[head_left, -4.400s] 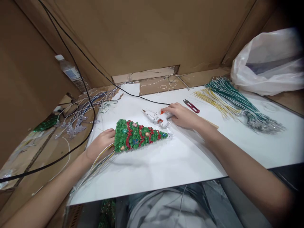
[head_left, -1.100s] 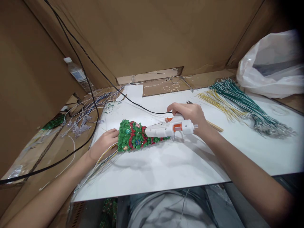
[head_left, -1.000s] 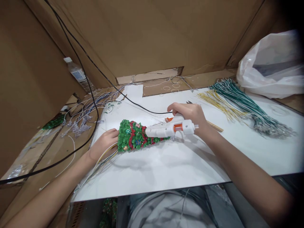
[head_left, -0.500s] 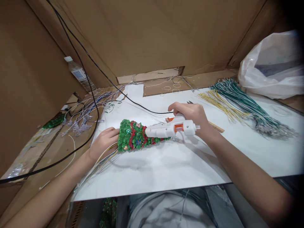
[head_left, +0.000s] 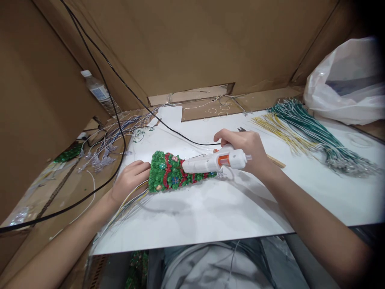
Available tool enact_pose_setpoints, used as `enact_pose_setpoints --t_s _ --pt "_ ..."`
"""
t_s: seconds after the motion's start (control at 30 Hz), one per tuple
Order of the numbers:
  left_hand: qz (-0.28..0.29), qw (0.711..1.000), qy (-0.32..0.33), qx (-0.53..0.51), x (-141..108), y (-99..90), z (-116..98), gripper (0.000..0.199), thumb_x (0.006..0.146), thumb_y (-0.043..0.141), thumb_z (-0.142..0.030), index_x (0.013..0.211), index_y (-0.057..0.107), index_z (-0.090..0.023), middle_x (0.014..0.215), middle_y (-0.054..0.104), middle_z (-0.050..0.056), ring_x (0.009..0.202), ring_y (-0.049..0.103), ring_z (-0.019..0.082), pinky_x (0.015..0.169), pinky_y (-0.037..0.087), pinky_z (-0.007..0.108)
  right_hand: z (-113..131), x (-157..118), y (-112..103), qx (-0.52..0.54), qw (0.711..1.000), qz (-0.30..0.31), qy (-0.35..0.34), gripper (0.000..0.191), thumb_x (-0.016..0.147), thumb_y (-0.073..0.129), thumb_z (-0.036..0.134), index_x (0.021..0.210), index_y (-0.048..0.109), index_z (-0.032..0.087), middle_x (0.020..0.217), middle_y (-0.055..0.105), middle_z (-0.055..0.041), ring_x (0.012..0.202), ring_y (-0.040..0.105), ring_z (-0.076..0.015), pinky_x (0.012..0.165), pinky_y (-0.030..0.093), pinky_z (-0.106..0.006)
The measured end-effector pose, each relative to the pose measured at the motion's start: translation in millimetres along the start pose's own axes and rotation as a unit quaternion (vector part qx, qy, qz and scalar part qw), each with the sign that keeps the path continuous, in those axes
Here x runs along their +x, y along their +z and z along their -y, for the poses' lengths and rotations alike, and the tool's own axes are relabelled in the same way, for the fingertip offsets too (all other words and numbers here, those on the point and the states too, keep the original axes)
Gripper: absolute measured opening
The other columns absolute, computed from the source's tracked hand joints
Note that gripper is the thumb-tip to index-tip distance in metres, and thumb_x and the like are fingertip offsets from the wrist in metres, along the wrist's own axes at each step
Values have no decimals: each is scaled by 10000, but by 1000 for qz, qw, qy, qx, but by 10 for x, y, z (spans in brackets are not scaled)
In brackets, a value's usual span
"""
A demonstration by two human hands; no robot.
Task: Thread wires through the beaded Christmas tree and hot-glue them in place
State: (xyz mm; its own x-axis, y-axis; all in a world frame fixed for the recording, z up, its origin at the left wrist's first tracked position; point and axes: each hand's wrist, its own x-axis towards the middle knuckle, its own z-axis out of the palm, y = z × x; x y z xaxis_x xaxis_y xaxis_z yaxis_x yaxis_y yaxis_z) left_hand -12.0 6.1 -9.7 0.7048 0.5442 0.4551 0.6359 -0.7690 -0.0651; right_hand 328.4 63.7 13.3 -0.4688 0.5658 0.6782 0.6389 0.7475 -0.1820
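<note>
A green Christmas tree figurine [head_left: 164, 176] with red garlands and small ornaments lies on its side on the white board. My left hand [head_left: 132, 178] is closed on its wide base; some of its fingers are hidden behind the tree. White, yellow and grey wires [head_left: 128, 202] trail out of the base, past that hand. My right hand [head_left: 245, 144] grips a white and orange hot glue gun [head_left: 204, 163] by its handle. The gun's nozzle end is over the middle of the tree, and I cannot tell if it touches. A clear glue stick pokes from the gun's back.
Green [head_left: 309, 128] and yellow wire bundles [head_left: 284, 134] lie to the right, near a white plastic bag [head_left: 343, 92]. A black cable [head_left: 141, 102] crosses over the left side. Tangled lights [head_left: 100, 154] and a water bottle [head_left: 100, 92] are at left. Scissors [head_left: 241, 129] lie behind my right hand.
The glue gun has shifted slightly left and tilted a little along the tree. My left hand and the tree have stayed nearly still.
</note>
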Motion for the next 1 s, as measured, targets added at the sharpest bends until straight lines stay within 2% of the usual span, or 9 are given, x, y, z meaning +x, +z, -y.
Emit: enact_pose_setpoints --t_s 0.33,1.0 --pt "-28 999 22 -7 30 -2 -12 174 932 430 -261 794 515 -197 689 527 51 650 464 191 614 401 319 39 14 -7 -2 1000 4 14 225 630 519 313 808 579 188 594 629 13 479 518 -119 508 281 -235" --pt "-23 999 21 -8 24 -8 -12 220 941 404 -317 784 508 -203 692 518 45 646 451 187 604 399 318 43 16 -10 -6 1000 10 29 227 622 495 296 805 578 191 599 630 9 489 530 -127 509 281 -238"
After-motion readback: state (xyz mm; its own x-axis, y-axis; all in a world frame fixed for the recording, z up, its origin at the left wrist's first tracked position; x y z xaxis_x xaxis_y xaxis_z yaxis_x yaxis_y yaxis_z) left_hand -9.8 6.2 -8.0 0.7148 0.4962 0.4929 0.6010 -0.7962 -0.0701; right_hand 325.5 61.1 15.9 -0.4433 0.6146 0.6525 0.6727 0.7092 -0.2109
